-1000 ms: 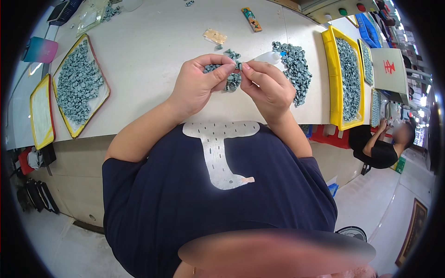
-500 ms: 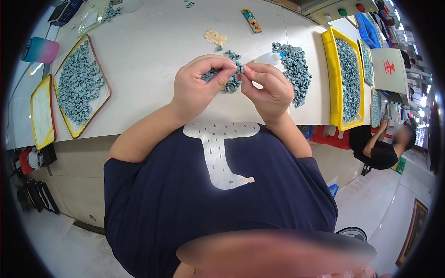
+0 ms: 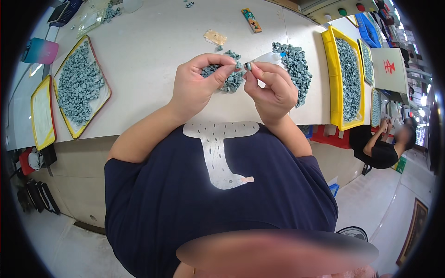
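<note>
The table [image 3: 143, 60] bears loose grey-green pieces [image 3: 299, 76] — and a tray [image 3: 98, 100]

Grey-green pieces [image 3: 301, 74]: looked smooth, stone-like | yellow bin [image 3: 334, 78]: looked plastic | tabletop [image 3: 153, 51]: looked smooth | shirt [image 3: 259, 199]: was matt cloth

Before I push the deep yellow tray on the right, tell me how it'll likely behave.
The yellow tray is probably stiff, since its walls stand up without visible sagging. It may feel heavy, given the many grey-green pieces it holds. Those pieces look loose, so they'd likely shift or spill if it tilted.
</note>
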Demonstrator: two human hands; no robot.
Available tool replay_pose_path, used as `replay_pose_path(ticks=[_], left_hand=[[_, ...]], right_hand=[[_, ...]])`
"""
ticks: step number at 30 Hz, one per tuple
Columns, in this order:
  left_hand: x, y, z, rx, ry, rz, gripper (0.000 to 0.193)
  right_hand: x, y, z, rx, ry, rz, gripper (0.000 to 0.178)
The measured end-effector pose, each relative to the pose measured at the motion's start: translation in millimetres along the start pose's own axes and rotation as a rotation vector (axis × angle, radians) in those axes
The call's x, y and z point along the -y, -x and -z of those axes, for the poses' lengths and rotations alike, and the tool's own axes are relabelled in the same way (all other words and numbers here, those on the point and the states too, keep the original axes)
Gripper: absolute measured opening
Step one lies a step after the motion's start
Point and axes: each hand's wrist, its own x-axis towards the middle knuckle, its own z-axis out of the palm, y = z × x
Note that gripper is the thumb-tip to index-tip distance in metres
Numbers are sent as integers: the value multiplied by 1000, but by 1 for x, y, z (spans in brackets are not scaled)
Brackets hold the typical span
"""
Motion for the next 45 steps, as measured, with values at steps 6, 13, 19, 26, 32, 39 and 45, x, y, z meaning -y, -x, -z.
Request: replay_pose_path(ticks=[6,13,19,26,32,39,45], left_hand=[[3,0,1,19,-25,-24,14],[1,0,3,36,11,19,14],[0,-2,3,3,-356,-338,10],[-3,-3,4,-13,-556,-559,12],[-2,-3,3,-14,-743,-780,21],[0,-4,5,30,-798,-855,19],[-2,-2,3,-41,-540,-404,11]], right_hand=[[1,-3,0,31,26,120,21],[-2,-6,0,54,43,227,20],[-3,-5,1,79,20,227,17],[-6,-1,2,122,-149,10,18],[-3,4,3,140,-257,-195,16],[-5,5,3,138,-223,-154,15],[-5,11,1,147,-444,-429,14]])
